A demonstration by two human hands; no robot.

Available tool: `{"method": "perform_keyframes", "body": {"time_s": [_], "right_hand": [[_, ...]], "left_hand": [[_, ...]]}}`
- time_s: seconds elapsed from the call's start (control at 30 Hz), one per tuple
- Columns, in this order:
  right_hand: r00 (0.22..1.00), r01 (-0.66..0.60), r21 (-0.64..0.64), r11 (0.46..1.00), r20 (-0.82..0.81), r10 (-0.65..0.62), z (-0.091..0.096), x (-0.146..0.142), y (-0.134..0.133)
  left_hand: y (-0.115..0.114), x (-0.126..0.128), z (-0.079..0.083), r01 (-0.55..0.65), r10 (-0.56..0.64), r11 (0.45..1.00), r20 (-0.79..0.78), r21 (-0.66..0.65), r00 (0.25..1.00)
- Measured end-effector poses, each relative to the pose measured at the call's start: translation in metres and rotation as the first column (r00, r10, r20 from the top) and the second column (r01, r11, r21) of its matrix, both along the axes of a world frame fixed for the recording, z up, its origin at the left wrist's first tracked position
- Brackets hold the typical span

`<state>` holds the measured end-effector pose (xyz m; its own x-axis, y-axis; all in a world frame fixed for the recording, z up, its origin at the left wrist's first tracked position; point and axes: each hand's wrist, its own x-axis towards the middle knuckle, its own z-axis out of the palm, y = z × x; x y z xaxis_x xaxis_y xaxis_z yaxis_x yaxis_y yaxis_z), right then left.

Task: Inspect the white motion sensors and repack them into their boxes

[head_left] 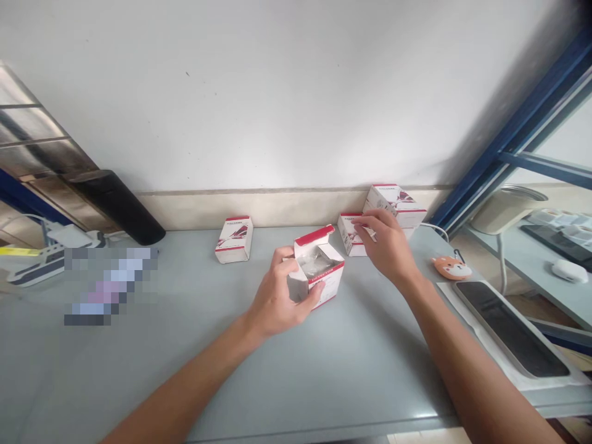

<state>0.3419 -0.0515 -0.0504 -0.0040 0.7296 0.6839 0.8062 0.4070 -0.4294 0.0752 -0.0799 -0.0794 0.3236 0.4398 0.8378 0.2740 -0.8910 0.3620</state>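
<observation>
My left hand [280, 296] grips a small white and red cardboard box [329, 288] marked "DETECTOR", thumb on its front and fingers at its left side. The box's lid flap stands up at the back, and something in clear plastic [317, 264] shows inside. My right hand [386, 243] is up and to the right of this box, thumb and fingers drawn together in a pinch; whether anything lies between them I cannot make out. Behind those fingers is a closed box [348, 237] of the same print, partly covered by the hand, and further back are stacked boxes [393, 197].
Another closed box [234, 239] stands left on the grey table [296, 388]. A phone-like device [513, 327] and an orange animal-shaped case [451, 268] lie right. At left are a black cylinder [124, 209], a power strip [39, 268] and a blurred-out screen [111, 287].
</observation>
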Motion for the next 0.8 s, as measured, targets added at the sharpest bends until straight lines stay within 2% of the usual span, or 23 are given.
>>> {"method": "perform_keyframes", "body": {"time_s": [0.07,0.13,0.2,0.27,0.37,0.47,0.57,0.8], "right_hand": [[0.987,-0.052,0.084,0.995,-0.145,0.064,0.019,-0.016,-0.018],[0.945,-0.200,0.109,0.974,-0.240,0.221,0.036,-0.034,-0.039],[0.876,-0.421,0.075,0.904,-0.225,0.426,0.045,-0.051,-0.055],[0.849,-0.521,0.009,0.854,-0.099,0.519,0.046,-0.061,-0.062],[0.868,-0.495,0.003,0.869,0.020,0.495,0.041,-0.061,-0.057],[0.901,-0.434,0.050,0.900,0.006,0.434,0.038,-0.048,-0.049],[0.911,-0.413,-0.015,0.911,-0.013,0.413,0.041,-0.037,-0.047],[0.859,-0.512,-0.209,0.833,-0.115,0.499,0.051,-0.035,-0.054]], "left_hand": [[-0.002,0.001,-0.001,-0.015,0.015,1.000,0.003,0.008,1.000],[-0.005,0.003,-0.001,-0.026,0.025,1.000,0.020,0.009,0.999],[-0.007,0.005,-0.001,-0.025,0.025,1.000,0.024,-0.002,0.999],[-0.008,0.006,-0.001,-0.016,0.016,1.000,0.025,-0.005,1.000],[-0.007,0.006,-0.002,-0.022,0.021,1.000,0.037,0.013,0.999],[-0.006,0.005,-0.001,-0.032,0.032,0.999,0.023,0.040,0.999],[-0.007,0.004,0.002,-0.046,0.047,0.998,-0.021,0.052,0.999],[-0.010,0.004,0.006,-0.025,0.036,0.991,-0.077,0.130,0.996]]}}
